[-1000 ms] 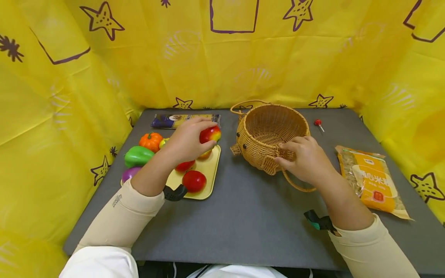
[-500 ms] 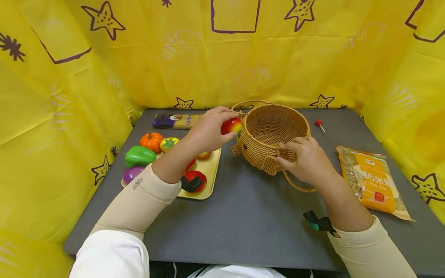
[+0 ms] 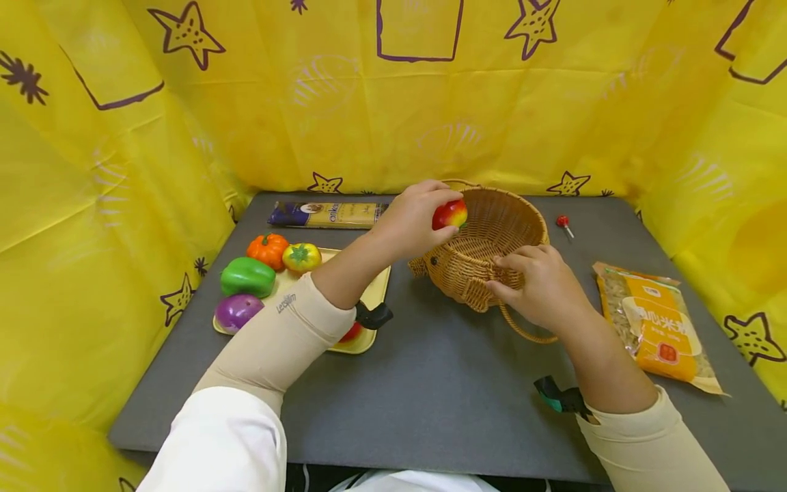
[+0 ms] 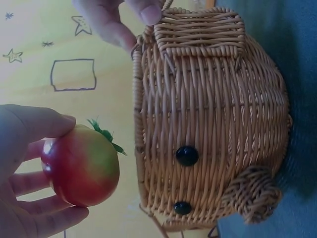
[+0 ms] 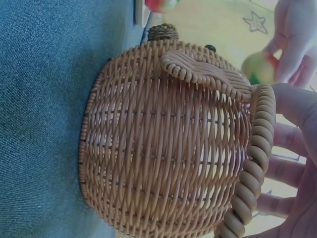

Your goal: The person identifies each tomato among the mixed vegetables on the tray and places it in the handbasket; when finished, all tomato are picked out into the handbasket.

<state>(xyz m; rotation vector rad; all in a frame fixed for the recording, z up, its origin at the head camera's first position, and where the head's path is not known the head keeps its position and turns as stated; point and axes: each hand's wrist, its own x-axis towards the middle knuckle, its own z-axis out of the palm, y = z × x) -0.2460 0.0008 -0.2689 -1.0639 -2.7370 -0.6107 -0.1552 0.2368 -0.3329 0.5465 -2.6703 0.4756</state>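
Observation:
In the head view my left hand (image 3: 413, 222) grips a red-and-yellow toy fruit (image 3: 450, 214) and holds it over the left part of a pig-shaped wicker basket's opening. The left wrist view shows the fruit (image 4: 81, 166) between thumb and fingers, its green leafy top toward the basket (image 4: 198, 119). My right hand (image 3: 537, 283) pinches the basket's near rim beside an ear flap, thumb outside and fingers inside. Seen from the right wrist, a twisted handle (image 5: 250, 173) hangs down the basket's side (image 5: 158, 139). The visible part of the basket's floor (image 3: 482, 244) is bare wicker.
Left of the basket, a cream tray (image 3: 376, 294) bears a toy pumpkin (image 3: 267, 251), green pepper (image 3: 248, 277), eggplant (image 3: 236, 313) and other pieces, partly behind my left arm. A pasta packet (image 3: 344, 215) lies behind; a lollipop (image 3: 563, 223) and orange bag (image 3: 660, 321) lie right.
My left hand has carried the toy fruit rightward from above the tray, past the basket's face, to over its opening. The right hand and the basket have stayed put.

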